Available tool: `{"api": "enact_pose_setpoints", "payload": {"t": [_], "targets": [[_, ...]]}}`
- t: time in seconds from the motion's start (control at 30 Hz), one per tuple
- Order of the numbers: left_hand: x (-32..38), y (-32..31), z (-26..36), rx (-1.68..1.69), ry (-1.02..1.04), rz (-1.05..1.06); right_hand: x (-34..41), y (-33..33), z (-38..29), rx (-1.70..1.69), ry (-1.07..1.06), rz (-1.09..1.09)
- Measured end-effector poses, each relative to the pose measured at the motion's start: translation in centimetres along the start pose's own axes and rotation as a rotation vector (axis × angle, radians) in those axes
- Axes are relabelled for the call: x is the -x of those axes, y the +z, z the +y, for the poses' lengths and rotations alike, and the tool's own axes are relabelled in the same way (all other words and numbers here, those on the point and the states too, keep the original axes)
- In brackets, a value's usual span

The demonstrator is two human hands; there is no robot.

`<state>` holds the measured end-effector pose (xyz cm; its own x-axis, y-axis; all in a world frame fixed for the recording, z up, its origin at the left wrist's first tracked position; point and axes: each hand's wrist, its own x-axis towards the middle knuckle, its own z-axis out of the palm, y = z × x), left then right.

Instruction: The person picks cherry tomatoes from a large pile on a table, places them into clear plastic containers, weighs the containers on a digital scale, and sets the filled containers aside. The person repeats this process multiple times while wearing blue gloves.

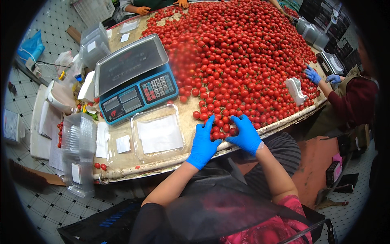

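At the near edge of the table, my left hand (203,144) and my right hand (245,134) wear blue gloves. Between them is a small group of cherry tomatoes (225,127) at the front of a large heap (240,52). My hands curve around this group from both sides, thumbs and fingers apart; neither is closed around a tomato. Left of my left hand lies an open clear plastic tray (180,134) with a white sheet (160,133) inside. Beyond it stands a blue digital scale (138,94) with a metal pan (131,64).
Stacked clear containers (77,134) stand at the table's left edge, with more (94,45) behind the scale. A white plastic piece (295,91) rests on the heap at right. A co-worker's blue-gloved hand (312,75) reaches in there; orange-gloved hands (143,11) are across the table.
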<state>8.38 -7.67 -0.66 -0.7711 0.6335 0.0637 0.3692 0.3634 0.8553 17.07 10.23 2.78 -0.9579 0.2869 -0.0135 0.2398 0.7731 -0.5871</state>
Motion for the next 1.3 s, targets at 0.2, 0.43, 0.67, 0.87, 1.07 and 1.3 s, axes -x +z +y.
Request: {"api": "enact_pose_setpoints", "payload": {"t": [0.2,0.43,0.67,0.87,1.07,1.3], "targets": [[-1.9,1.6,-1.0,0.174,0.003,0.075,-0.5,2.1,-0.5,-0.127,0.05,0.076],[-2.0,0.8,-0.2,1.098,-0.211,-0.017,-1.4,4.0,-0.7,-0.458,0.137,0.162],[-3.8,1.6,0.6,1.614,-0.461,0.026,-2.4,5.9,-2.4,-0.795,0.102,0.333],[-5.2,2.2,1.5,1.812,-0.415,0.015,-2.9,6.3,-4.8,-0.694,-0.073,0.565],[-6.6,1.7,1.6,2.027,-0.273,-0.108,-3.7,5.0,-6.7,-0.364,-0.376,0.653],[-7.3,1.3,2.0,2.046,-0.16,-0.134,-4.2,3.3,-5.0,-0.183,-0.427,0.718]]}}
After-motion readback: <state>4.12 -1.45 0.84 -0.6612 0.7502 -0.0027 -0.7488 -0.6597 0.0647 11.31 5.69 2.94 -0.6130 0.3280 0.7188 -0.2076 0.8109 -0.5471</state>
